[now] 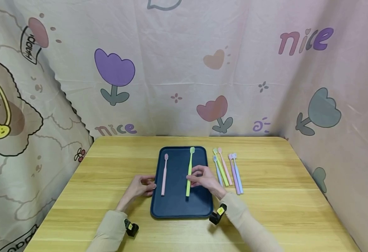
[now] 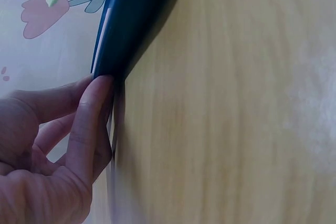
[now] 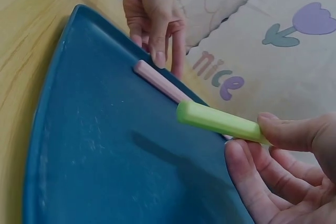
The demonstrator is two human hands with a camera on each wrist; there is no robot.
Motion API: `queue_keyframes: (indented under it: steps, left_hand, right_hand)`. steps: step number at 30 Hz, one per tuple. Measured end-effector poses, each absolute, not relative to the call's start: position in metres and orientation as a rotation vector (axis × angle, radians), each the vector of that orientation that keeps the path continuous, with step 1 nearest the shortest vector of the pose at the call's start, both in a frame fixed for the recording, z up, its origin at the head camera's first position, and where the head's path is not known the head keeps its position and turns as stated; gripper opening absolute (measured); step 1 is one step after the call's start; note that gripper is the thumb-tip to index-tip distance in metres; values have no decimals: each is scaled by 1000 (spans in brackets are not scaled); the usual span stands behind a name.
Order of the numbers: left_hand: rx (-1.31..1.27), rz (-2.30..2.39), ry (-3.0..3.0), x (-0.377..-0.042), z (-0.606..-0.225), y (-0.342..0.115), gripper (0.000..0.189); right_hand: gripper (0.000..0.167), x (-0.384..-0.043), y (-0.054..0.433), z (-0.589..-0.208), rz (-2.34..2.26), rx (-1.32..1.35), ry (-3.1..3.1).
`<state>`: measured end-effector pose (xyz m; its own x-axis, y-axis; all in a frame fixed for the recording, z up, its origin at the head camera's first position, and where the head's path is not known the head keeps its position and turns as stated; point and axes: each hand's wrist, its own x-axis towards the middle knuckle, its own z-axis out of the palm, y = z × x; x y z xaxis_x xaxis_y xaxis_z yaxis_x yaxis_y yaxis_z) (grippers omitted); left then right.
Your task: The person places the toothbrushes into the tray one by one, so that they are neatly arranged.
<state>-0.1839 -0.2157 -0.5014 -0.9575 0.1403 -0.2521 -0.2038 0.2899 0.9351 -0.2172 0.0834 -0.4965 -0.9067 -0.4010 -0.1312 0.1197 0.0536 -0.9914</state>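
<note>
Head view: green toothbrush point(image 1: 188, 188) pinched over the dark blue tray point(image 1: 177, 208).
Right hand point(image 1: 203, 177), at the tray's 3 o'clock side, pinches the green toothbrush between thumb and fingers, clear of the tray surface; left hand point(image 1: 143, 185) grips the tray rim at 9 o'clock. Pink toothbrush point(image 1: 164, 178) lies inside the tray toward 9 o'clock. Five further toothbrushes point(image 1: 226, 168) rest on the counter point(image 1: 117, 157) outside the tray, near 3 o'clock.
</note>
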Motion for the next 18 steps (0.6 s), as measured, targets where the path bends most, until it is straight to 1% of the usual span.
queue_keyframes:
  steps: [8, 18]
  left_hand:
    - [-121, 1711, 2286, -186, -503, -216, 48]
    - [-119, 1712, 2275, -187, -503, -215, 49]
  right_hand:
    - [33, -218, 66, -502, -1888, -281, 1981]
    - [33, -223, 48, -510, -1872, -260, 2047]
